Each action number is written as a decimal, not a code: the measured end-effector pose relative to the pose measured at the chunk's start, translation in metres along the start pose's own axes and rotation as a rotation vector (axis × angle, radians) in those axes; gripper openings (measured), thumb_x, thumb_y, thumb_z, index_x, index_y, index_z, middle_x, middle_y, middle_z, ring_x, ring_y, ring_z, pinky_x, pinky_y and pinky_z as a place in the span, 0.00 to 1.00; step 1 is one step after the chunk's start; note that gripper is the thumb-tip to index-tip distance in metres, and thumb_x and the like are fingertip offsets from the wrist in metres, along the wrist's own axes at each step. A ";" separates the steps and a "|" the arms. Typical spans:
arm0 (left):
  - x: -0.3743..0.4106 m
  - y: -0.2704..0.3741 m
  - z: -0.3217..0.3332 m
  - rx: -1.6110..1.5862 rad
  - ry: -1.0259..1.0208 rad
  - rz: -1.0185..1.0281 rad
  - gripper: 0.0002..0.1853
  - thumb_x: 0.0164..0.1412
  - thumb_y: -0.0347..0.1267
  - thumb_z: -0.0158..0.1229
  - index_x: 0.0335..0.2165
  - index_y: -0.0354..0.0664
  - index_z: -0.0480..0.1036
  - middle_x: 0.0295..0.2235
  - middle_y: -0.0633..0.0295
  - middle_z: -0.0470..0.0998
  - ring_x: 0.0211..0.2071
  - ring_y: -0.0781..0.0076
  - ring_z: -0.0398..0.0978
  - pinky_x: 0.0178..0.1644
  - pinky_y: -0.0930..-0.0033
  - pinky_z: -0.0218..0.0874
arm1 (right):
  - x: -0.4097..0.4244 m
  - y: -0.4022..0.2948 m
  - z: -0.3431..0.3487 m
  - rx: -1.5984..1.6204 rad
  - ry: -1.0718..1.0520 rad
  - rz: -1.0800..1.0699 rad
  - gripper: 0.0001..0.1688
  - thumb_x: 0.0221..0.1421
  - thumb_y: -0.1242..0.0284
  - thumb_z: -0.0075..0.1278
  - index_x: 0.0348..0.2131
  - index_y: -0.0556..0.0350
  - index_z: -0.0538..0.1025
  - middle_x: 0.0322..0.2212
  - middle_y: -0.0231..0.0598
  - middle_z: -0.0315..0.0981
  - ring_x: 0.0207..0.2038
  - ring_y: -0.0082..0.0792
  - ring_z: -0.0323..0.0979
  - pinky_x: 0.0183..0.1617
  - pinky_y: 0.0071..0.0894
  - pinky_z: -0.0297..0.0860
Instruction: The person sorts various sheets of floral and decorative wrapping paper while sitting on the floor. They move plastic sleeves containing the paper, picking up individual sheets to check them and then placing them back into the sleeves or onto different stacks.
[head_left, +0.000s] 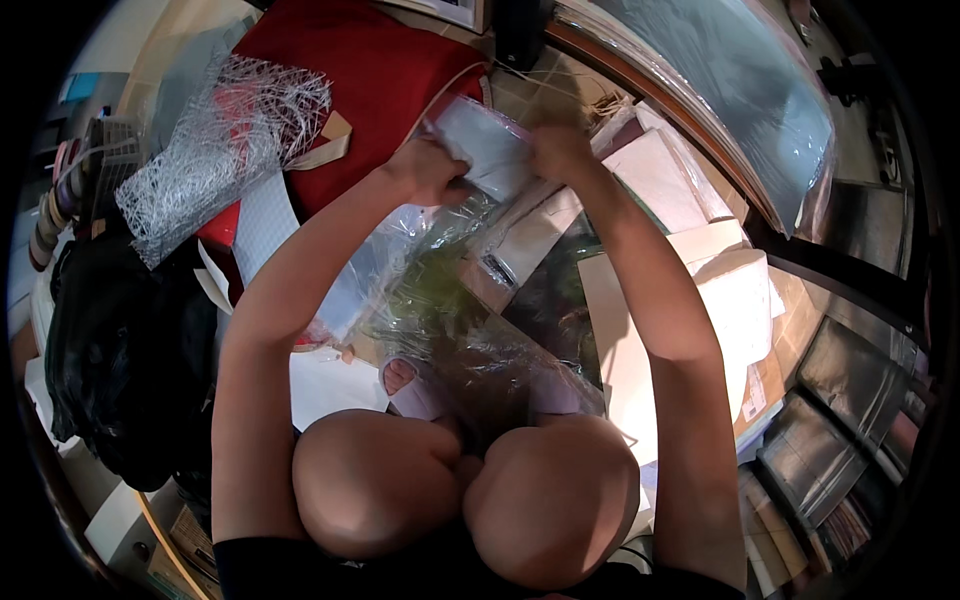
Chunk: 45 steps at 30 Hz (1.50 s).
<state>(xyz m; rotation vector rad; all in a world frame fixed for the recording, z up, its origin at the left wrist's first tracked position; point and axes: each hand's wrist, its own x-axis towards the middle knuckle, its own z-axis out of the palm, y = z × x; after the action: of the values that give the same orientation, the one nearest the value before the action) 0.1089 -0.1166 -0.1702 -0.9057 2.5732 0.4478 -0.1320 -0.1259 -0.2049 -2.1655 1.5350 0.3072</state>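
Both arms reach forward over the knees. My left hand (429, 171) is closed on the left side of a clear plastic sheet or bag (484, 146) with a pale, bluish look. My right hand (559, 150) is at the right edge of that plastic, blurred; its fingers are hard to make out. Crumpled clear plastic film (442, 277) lies below the hands, over something green and dark. A pale paper-covered flat piece (540, 232) rests under and beside the film. Red cloth (337, 60) spreads beyond my left hand.
White mesh wrap (232, 142) lies on the left, above a black plastic bag (127, 352). Cream paper sheets (675, 292) are piled on the right. Large plastic-wrapped sheets (735, 97) stand at the upper right. Wrapped dark packages (817, 450) lie lower right. Ribbon rolls (56, 202) are far left.
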 end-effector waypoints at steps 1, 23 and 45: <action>-0.004 0.000 0.000 -0.011 -0.082 -0.015 0.24 0.51 0.49 0.52 0.36 0.40 0.75 0.30 0.52 0.77 0.38 0.53 0.73 0.49 0.59 0.59 | 0.000 0.004 -0.004 0.021 -0.018 -0.002 0.14 0.44 0.69 0.51 0.32 0.57 0.79 0.34 0.47 0.77 0.39 0.45 0.76 0.43 0.40 0.71; -0.112 0.013 0.008 0.092 0.018 -0.111 0.23 0.44 0.40 0.63 0.39 0.39 0.72 0.30 0.57 0.75 0.38 0.58 0.73 0.45 0.57 0.61 | -0.030 -0.068 -0.076 0.146 -0.353 -0.264 0.15 0.45 0.66 0.53 0.31 0.60 0.77 0.21 0.43 0.73 0.24 0.35 0.72 0.30 0.34 0.68; -0.069 0.038 -0.016 -0.484 0.363 -0.120 0.25 0.52 0.38 0.56 0.49 0.46 0.68 0.31 0.51 0.78 0.32 0.58 0.77 0.38 0.61 0.67 | -0.326 0.003 -0.293 -0.112 0.277 0.054 0.06 0.49 0.84 0.46 0.32 0.66 0.70 0.19 0.55 0.64 0.21 0.50 0.66 0.26 0.34 0.61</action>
<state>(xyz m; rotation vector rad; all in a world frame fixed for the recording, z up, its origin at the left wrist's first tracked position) 0.1304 -0.0587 -0.1190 -1.4098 2.7549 0.9778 -0.2734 0.0000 0.1906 -2.3340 1.7662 0.1154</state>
